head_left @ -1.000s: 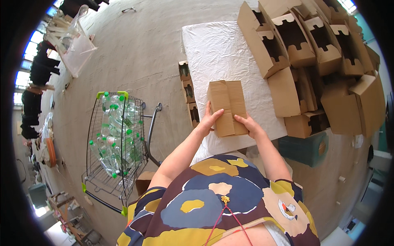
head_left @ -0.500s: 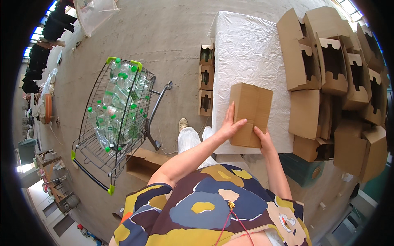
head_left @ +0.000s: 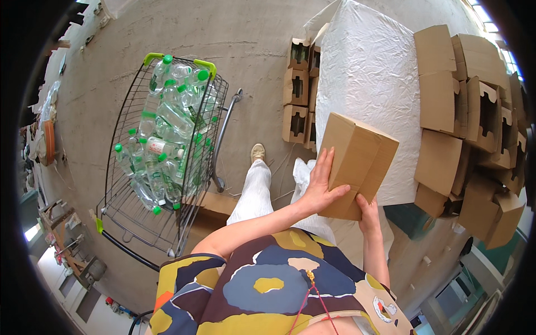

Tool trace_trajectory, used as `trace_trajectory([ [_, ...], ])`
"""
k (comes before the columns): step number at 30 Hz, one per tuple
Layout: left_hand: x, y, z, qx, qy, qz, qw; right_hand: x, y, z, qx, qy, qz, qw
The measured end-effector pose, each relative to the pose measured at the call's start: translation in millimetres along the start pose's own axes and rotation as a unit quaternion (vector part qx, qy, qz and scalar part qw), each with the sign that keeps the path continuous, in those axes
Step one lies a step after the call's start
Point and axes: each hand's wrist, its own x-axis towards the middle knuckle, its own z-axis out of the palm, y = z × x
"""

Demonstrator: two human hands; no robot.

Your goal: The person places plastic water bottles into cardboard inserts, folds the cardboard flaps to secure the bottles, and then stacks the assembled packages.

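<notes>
A closed brown cardboard box (head_left: 360,159) is held between my two hands, tilted, over the near left part of the white-covered table (head_left: 368,78). My left hand (head_left: 325,181) lies along the box's left side, fingers pointing up it and thumb across the near face. Around the lower right edge, my right hand (head_left: 367,215) grips with the thumb in front; its other fingers are hidden behind the box. To the left stands a wire shopping cart (head_left: 120,159) with green corners, filled with clear plastic bottles (head_left: 173,117) with green caps.
Open cardboard boxes with cut-outs (head_left: 438,103) are stacked along the table's right side. Smaller boxes (head_left: 296,86) stand in a column at its left. A green crate (head_left: 410,219) sits below the table's near right corner, and an open carton (head_left: 215,204) lies beside the cart.
The box has come nearer to my body and tilted clockwise, both hands still on it. My view has shifted, so the cart looks closer and the table sits further right.
</notes>
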Motion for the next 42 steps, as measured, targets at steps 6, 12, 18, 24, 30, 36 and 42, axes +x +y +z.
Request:
trace_trajectory([
  [6, -43.5, -18.5, -77.7, -0.011, 0.048, -0.042, 0.998, 7.4, 32.2, 73.9, -0.011, -0.080, 0.033, 0.996],
  [12, -79.6, -64.6, -125.8, -0.098, 0.125, -0.145, 0.977, 47.8, 86.3, 129.2, -0.064, -0.186, 0.109, 0.974],
  [18, -113.8, -125.7, -139.5, -0.132, 0.159, -0.241, 0.948, 73.4, 146.6, 148.2, -0.089, -0.259, 0.165, 0.948],
  [24, -122.1, -181.4, -133.4, -0.118, 0.169, -0.289, 0.935, 95.7, 193.9, 143.1, -0.111, -0.259, 0.200, 0.938],
  [30, -83.4, -256.3, -122.2, -0.039, 0.137, -0.277, 0.950, 136.9, 254.3, 117.3, -0.103, -0.182, 0.219, 0.953],
  [36, -22.7, -317.9, -84.4, 0.031, 0.063, -0.206, 0.976, 166.9, 300.7, 65.4, -0.010, -0.045, 0.228, 0.972],
  [42, 3.6, -356.8, -31.3, 0.049, 0.004, -0.196, 0.979, 172.6, 337.9, 7.9, 0.031, 0.038, 0.201, 0.978],
])
